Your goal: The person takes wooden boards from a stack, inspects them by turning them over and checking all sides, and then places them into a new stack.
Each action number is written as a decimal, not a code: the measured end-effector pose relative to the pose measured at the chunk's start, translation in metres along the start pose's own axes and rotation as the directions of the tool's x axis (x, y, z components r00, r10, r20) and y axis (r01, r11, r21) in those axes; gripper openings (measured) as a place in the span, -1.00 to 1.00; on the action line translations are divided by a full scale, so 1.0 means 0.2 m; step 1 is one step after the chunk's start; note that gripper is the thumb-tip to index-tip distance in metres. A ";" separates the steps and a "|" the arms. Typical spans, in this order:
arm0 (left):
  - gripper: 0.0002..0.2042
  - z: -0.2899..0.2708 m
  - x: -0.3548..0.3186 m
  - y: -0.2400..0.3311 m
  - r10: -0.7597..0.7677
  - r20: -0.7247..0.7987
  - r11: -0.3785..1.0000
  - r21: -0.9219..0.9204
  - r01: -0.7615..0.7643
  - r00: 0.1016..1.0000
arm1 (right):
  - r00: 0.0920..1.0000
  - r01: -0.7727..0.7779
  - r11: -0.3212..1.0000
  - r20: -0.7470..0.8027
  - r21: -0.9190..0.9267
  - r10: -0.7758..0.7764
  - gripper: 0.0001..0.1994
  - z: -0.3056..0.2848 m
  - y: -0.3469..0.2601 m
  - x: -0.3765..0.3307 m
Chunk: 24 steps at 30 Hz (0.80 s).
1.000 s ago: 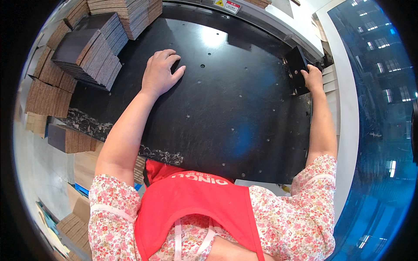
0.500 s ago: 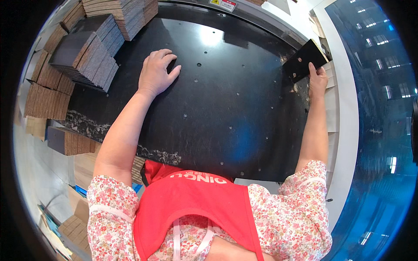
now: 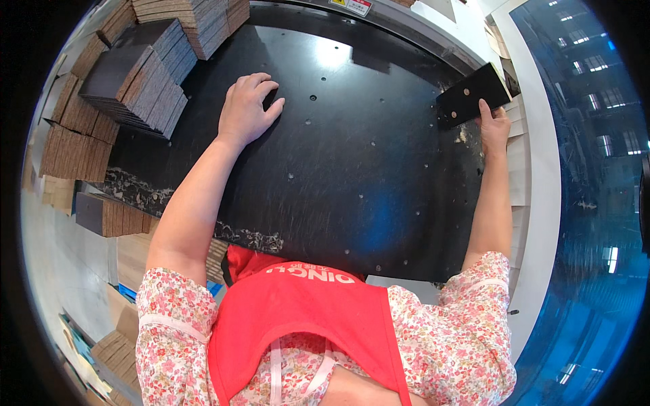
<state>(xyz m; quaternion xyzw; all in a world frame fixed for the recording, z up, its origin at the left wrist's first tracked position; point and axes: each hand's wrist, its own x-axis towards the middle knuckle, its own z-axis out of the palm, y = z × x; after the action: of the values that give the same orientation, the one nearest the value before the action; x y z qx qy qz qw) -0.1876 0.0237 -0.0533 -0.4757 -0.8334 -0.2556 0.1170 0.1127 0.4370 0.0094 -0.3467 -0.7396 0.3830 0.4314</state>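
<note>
My right hand (image 3: 495,130) grips the near corner of a small black rectangular board (image 3: 478,89), thumb on top and fingers beneath. Two round light-brown spots or holes show on the board's face. It is at the far right edge of the black tabletop (image 3: 338,169), beside a white machine rail. My left hand (image 3: 249,108) rests on the left part of that tabletop, palm down, thumb spread away from the other fingers, with nothing in it.
Several stacks of dark-faced brown boards (image 3: 139,88) stand along the tabletop's left side, with more piles (image 3: 74,152) beyond its edge. A lower pile (image 3: 112,215) lies nearer me. Strips of white material (image 3: 518,155) run beside my right forearm. A glossy blue surface (image 3: 596,169) is farther right.
The black board has turned and shifted slightly in my right hand. My left hand stays in nearly the same place; the whole view has moved a little.
</note>
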 end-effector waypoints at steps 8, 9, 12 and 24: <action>-0.69 -0.01 0.01 0.00 -0.006 -0.002 1.000 0.001 0.006 1.000 | 0.997 0.081 0.973 0.036 -0.214 -0.075 -0.72 0.03 -0.03 -0.02; -0.69 -0.01 0.00 0.01 -0.015 0.003 1.000 0.011 0.015 1.000 | 0.993 0.118 0.967 0.056 -0.227 -0.108 -0.73 0.04 -0.04 -0.02; -0.69 0.01 0.01 0.00 -0.003 -0.011 1.000 -0.010 0.003 1.000 | 0.984 0.180 0.893 0.078 -0.412 -0.162 -0.71 0.02 0.02 -0.01; -0.69 0.00 0.01 0.00 -0.009 -0.002 1.000 0.005 0.009 1.000 | 0.798 0.601 0.722 0.306 -0.342 -0.519 -0.79 0.18 -0.10 -0.25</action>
<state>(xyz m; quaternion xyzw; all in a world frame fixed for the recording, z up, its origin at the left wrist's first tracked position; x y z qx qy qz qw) -0.1888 0.0249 -0.0517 -0.4712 -0.8362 -0.2544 0.1180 0.0955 0.3757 -0.0033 -0.1527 -0.9117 0.0954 0.3694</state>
